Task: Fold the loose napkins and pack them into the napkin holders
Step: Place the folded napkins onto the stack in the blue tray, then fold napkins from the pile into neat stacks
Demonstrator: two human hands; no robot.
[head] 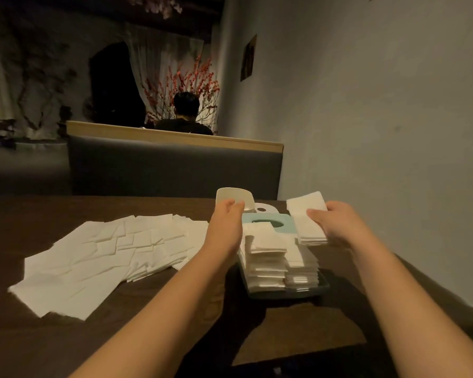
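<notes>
Loose white napkins (101, 255) lie spread over the dark table on the left. My right hand (331, 222) grips a stack of folded napkins (307, 219) above the table's right side. My left hand (227, 222) holds a white holder box (234, 196) by its near rim, tipped up. Below my hands, piles of folded napkins (268, 257) sit on a dark tray (292, 291). A mint-green lid with an oval slot (283, 223) and a white lid (264, 208) lie behind the piles.
The wooden table (66, 336) ends at a grey wall on the right. A grey padded bench back (175, 165) stands across the table, and a person sits beyond it, facing away.
</notes>
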